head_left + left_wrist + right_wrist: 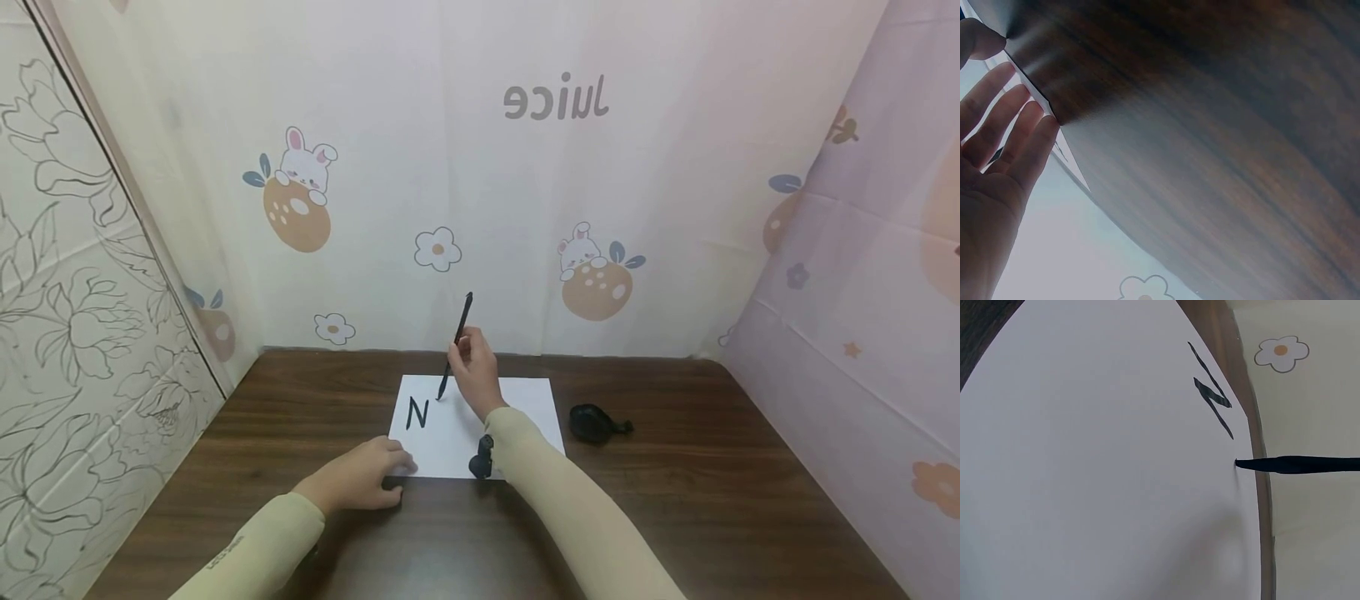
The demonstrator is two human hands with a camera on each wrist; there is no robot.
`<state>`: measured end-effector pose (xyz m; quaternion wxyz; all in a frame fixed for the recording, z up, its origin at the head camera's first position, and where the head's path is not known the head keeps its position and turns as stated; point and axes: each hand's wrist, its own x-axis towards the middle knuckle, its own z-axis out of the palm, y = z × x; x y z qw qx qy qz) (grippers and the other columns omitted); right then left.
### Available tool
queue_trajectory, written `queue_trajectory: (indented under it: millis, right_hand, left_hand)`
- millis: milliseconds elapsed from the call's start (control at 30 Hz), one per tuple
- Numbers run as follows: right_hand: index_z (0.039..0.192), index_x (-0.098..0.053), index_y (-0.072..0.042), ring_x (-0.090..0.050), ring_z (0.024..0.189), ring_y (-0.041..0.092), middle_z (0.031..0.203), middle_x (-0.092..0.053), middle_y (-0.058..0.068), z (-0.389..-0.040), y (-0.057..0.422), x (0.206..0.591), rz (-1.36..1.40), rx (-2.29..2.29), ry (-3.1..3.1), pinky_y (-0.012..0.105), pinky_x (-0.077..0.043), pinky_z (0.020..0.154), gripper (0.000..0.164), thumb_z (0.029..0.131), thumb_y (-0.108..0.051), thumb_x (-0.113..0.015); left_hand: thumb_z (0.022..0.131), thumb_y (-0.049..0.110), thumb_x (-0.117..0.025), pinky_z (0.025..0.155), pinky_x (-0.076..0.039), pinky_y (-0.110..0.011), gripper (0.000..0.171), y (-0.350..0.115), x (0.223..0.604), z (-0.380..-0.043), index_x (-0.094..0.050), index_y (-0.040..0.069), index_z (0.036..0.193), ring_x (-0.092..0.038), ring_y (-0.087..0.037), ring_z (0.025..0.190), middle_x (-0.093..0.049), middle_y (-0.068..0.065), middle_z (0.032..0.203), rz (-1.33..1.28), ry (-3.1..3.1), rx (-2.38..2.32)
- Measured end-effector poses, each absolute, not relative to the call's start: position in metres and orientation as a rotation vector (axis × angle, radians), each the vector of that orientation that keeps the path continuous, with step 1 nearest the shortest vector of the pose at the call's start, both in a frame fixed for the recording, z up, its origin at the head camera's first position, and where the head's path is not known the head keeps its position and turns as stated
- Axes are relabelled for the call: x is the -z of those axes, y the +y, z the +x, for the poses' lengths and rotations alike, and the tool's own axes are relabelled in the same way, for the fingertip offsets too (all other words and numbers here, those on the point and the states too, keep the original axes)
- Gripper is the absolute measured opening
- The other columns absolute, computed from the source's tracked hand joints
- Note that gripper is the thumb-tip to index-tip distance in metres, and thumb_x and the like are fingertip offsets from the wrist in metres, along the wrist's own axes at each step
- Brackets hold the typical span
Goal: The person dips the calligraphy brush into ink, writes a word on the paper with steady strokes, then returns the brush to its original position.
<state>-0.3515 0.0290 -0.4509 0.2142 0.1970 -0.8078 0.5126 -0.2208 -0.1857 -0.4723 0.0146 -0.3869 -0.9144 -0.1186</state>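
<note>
A white sheet of paper (pixel 525 417) lies on the table with a black letter N (pixel 417 413) brushed on its left part. My right hand (pixel 477 367) pinches a slim black writing brush (pixel 462 321), held tilted above the paper. The brush's dark tip (pixel 1244 464) is right at the sheet just beyond the N, with a small dark mark under it. My left hand (pixel 367 473) rests at the paper's near left corner, fingers loosely extended over its edge and thumb on the wood. In the left wrist view the left fingers (pixel 1035 150) look spread and relaxed.
On the dark wooden table (pixel 675 500), right of the paper, sits a rounded black object (pixel 592 423) with a short stem. A patterned curtain (pixel 442 167) hangs close behind the table's far edge. More curtains stand at both sides. A small black device (pixel 482 458) is at my right wrist.
</note>
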Motion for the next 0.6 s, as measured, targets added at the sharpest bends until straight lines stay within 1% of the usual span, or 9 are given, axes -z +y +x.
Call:
queue_trajectory:
  millis: [600]
  right_hand:
    - [0.119, -0.049, -0.016, -0.057, 0.090, 0.014, 0.098, -0.057, 0.001, -0.3497, 0.0313, 0.4531, 0.552, -1.400, -2.262, 0.029, -0.053, 0.077, 0.018, 0.102, -0.019, -0.055]
  left_hand:
    - [0.083, 0.019, -0.074, 0.087, -0.052, -0.035, 0.028, -0.1858, 0.4721, -0.2203, -0.073, 0.010, 0.110, -0.060, -0.013, 0.097, -0.065, 0.003, 0.102, -1.198, -2.849, 0.378]
